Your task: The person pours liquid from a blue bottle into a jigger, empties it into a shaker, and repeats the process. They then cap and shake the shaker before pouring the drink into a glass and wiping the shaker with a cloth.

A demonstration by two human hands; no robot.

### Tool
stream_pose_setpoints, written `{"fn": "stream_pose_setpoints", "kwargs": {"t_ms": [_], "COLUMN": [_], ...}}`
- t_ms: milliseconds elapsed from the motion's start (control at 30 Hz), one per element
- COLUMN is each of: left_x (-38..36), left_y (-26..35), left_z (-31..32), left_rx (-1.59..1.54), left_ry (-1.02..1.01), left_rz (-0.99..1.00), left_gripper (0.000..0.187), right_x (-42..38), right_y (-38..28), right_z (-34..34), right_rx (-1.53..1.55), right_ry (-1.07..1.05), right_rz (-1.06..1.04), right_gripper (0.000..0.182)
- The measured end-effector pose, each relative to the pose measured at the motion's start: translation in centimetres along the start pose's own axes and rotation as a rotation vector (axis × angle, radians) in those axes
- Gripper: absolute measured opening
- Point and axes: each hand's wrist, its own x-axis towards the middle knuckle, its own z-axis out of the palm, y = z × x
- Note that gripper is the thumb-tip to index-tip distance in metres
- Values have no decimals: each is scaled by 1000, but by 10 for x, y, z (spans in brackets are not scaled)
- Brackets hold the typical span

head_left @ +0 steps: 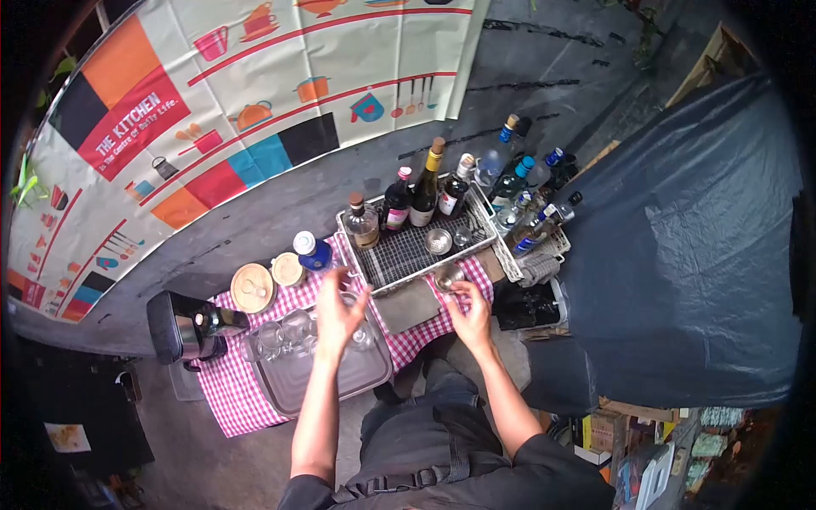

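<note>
My right hand point(469, 313) has its fingers round a small clear glass point(448, 277), just in front of the wire tray point(381, 287). Over the grey tray point(327, 389), my left hand point(339, 311) is raised with thumb and fingers apart and nothing between them. Several clear glasses, one of them a glass point(270, 337), stand on that grey tray, partly hidden by my left hand. A grey cloth point(406, 308) lies between my hands on the checkered tablecloth point(223, 387).
The wire tray holds several bottles, including a brown bottle point(363, 226), and a metal bowl point(439, 241). A white basket point(510, 265) of bottles stands to its right. Leftward are a blue bottle point(313, 253), wooden lids point(253, 289) and a black appliance point(176, 327).
</note>
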Motion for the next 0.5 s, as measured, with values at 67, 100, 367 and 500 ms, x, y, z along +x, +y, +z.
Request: {"fn": "stream_pose_setpoints", "kwargs": {"t_ms": [67, 100, 367, 500], "left_x": [-15, -20, -38, -38], "left_y": [0, -4, 22, 26], "left_z": [41, 64, 198, 235], "left_rx": [9, 39, 23, 51], "left_ry": [-153, -193, -232, -141], "left_rz": [24, 92, -59, -56], "left_gripper": [70, 75, 107, 112], "right_x": [-9, -11, 37, 96], "right_y": [14, 24, 97, 95], "right_z": [-22, -31, -55, -47], "right_rx": [-40, -56, 7, -80], "right_ry": [69, 92, 5, -151], "right_rz": [72, 99, 176, 6], "right_gripper": [30, 30, 35, 32]}}
